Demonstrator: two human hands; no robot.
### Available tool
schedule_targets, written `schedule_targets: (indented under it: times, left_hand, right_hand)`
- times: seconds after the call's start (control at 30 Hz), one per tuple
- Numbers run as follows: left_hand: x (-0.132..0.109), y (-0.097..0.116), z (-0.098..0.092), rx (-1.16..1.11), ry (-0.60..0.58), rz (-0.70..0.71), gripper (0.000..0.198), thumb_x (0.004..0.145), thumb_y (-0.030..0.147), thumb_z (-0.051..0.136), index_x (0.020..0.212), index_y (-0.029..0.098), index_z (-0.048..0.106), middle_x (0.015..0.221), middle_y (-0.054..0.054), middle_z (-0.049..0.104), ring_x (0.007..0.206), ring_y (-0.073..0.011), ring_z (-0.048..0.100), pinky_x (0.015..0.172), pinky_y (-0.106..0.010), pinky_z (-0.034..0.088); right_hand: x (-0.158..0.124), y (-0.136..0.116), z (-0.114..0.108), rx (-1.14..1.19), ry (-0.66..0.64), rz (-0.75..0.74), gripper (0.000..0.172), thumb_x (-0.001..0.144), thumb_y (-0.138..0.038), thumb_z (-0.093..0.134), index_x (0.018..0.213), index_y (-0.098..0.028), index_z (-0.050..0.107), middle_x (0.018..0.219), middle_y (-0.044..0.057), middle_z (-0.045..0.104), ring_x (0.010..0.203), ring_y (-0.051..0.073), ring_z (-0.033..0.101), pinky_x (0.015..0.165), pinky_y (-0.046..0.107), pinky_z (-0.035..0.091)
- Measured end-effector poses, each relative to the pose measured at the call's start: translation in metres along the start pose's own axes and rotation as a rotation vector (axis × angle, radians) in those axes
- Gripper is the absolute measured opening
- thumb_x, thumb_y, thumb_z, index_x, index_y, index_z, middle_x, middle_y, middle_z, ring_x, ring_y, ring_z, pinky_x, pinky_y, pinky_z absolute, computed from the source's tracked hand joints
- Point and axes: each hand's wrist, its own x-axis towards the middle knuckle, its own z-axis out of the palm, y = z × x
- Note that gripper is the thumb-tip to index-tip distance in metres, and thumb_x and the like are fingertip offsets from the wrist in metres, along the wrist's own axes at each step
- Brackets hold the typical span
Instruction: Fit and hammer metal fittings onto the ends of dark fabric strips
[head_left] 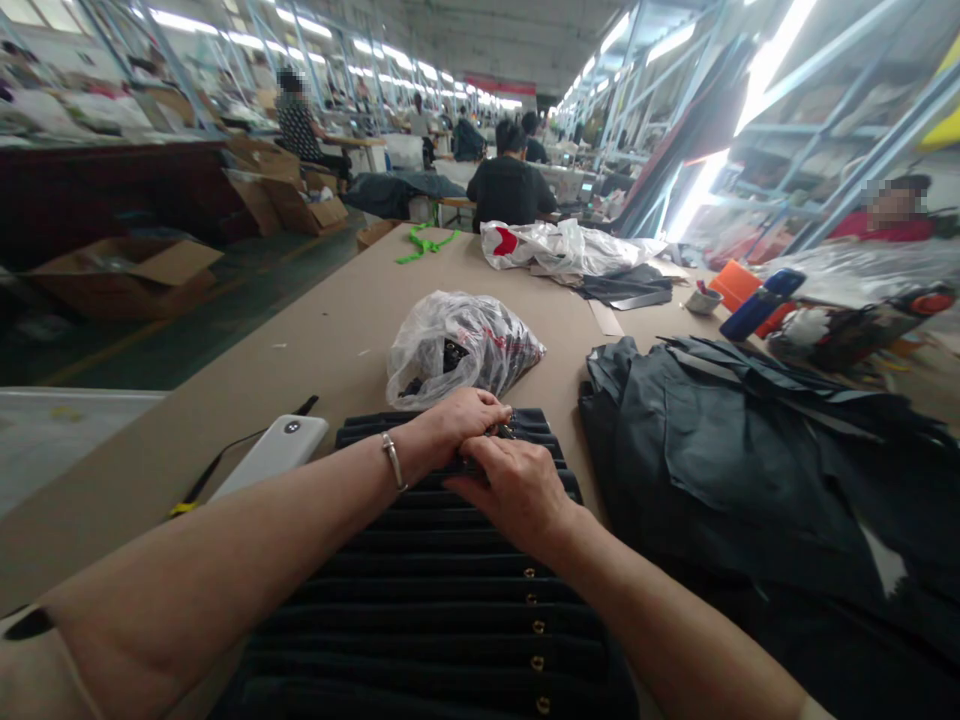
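Across the table in front of me lies an overlapping row of black fabric pieces (420, 590), with small gold-coloured metal fittings (538, 627) along their right side. My left hand (466, 420), with a bangle at its wrist, is over the far end of the row, fingers curled in. Beside it, my right hand (521, 490) is closed too, thumb and fingers pinched together. A small shiny metal bit (501, 431) shows between the hands, but their fingers hide most of it. Just beyond them sits a clear plastic bag (461, 345) with dark small things inside.
Dark fabric pieces (720, 450) are heaped at the right. A white power bank (274, 455) with a black cord lies left of my forearm. Farther back are a white plastic bag (570, 248), a green strip (427, 243) and a small cup (703, 299). People sit at workstations beyond.
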Motion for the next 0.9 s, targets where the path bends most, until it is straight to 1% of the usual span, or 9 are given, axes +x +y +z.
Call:
schedule_targets:
  times: [0.07,0.17,0.33,0.43,0.57,0.67,0.73,0.8,0.9]
  left_hand:
    - [-0.001,0.000,0.003,-0.085,0.022,-0.010,0.018,0.068,0.031,0.058,0.059,0.016,0.053,0.051,0.004,0.049,0.045,-0.0076,0.041,0.045,-0.022,0.033]
    - [-0.004,-0.003,0.003,-0.190,0.025,-0.035,0.018,0.068,0.030,0.058,0.061,0.015,0.052,0.049,0.004,0.049,0.044,-0.0072,0.042,0.045,-0.022,0.034]
    - [-0.002,-0.008,0.003,-0.296,0.014,-0.060,0.020,0.065,0.031,0.063,0.065,0.014,0.053,0.055,0.003,0.053,0.050,-0.0086,0.048,0.048,-0.022,0.038]
    - [0.000,-0.007,0.004,-0.310,0.004,-0.079,0.023,0.065,0.034,0.064,0.065,0.015,0.051,0.055,0.003,0.052,0.048,-0.0082,0.047,0.045,-0.021,0.036]
    - [0.000,-0.008,-0.002,-0.277,-0.053,-0.108,0.020,0.070,0.035,0.058,0.069,0.016,0.051,0.055,0.004,0.049,0.043,-0.0081,0.045,0.039,-0.021,0.030]
    - [-0.003,-0.012,-0.008,-0.230,-0.116,-0.114,0.023,0.072,0.040,0.057,0.075,0.017,0.052,0.055,0.005,0.047,0.040,-0.0075,0.043,0.035,-0.019,0.025]
    - [-0.006,-0.014,-0.009,-0.210,-0.187,-0.120,0.028,0.071,0.044,0.058,0.080,0.018,0.054,0.055,0.005,0.047,0.039,-0.0080,0.044,0.034,-0.018,0.022]
    - [-0.009,-0.015,-0.007,-0.161,-0.254,-0.095,0.032,0.069,0.048,0.059,0.080,0.018,0.054,0.057,0.005,0.048,0.040,-0.0082,0.044,0.035,-0.019,0.023]
    - [-0.011,-0.015,-0.001,0.065,-0.270,0.016,0.033,0.071,0.051,0.054,0.075,0.018,0.054,0.056,0.005,0.047,0.042,-0.0078,0.041,0.039,-0.021,0.027]
  right_hand:
    - [0.001,0.000,0.000,-0.036,-0.015,0.008,0.018,0.088,-0.034,0.049,0.084,-0.018,0.057,0.078,0.003,0.066,0.072,0.015,0.060,0.067,0.024,0.040]
    - [0.000,0.005,0.000,-0.008,-0.036,0.054,0.015,0.090,-0.025,0.045,0.086,-0.018,0.058,0.082,0.003,0.067,0.073,0.014,0.061,0.069,0.023,0.041]
    - [0.000,0.010,0.004,0.162,-0.009,0.162,0.015,0.086,-0.022,0.049,0.093,-0.021,0.062,0.089,0.003,0.068,0.080,0.014,0.062,0.074,0.023,0.043]
    - [0.002,0.011,0.005,0.337,0.025,0.280,0.015,0.081,-0.020,0.053,0.089,-0.022,0.066,0.084,0.001,0.069,0.076,0.013,0.062,0.074,0.023,0.044]
    - [0.000,0.022,-0.006,0.666,0.026,0.468,0.016,0.075,-0.022,0.056,0.086,-0.018,0.067,0.065,-0.002,0.065,0.059,0.011,0.059,0.060,0.021,0.046]
    - [-0.004,0.040,-0.018,0.842,0.000,0.565,0.019,0.070,-0.024,0.058,0.084,-0.014,0.065,0.061,-0.002,0.062,0.051,0.009,0.055,0.052,0.021,0.045]
    - [-0.007,0.054,-0.022,0.878,-0.019,0.623,0.019,0.067,-0.025,0.060,0.080,-0.013,0.064,0.057,-0.002,0.059,0.047,0.008,0.053,0.050,0.020,0.045]
    - [-0.008,0.065,-0.021,0.879,-0.050,0.644,0.017,0.065,-0.026,0.061,0.076,-0.012,0.063,0.053,-0.003,0.056,0.045,0.008,0.051,0.048,0.020,0.044]
    - [-0.010,0.075,-0.015,0.878,-0.122,0.625,0.018,0.067,-0.029,0.060,0.073,-0.013,0.062,0.051,-0.004,0.053,0.044,0.008,0.049,0.046,0.020,0.041]
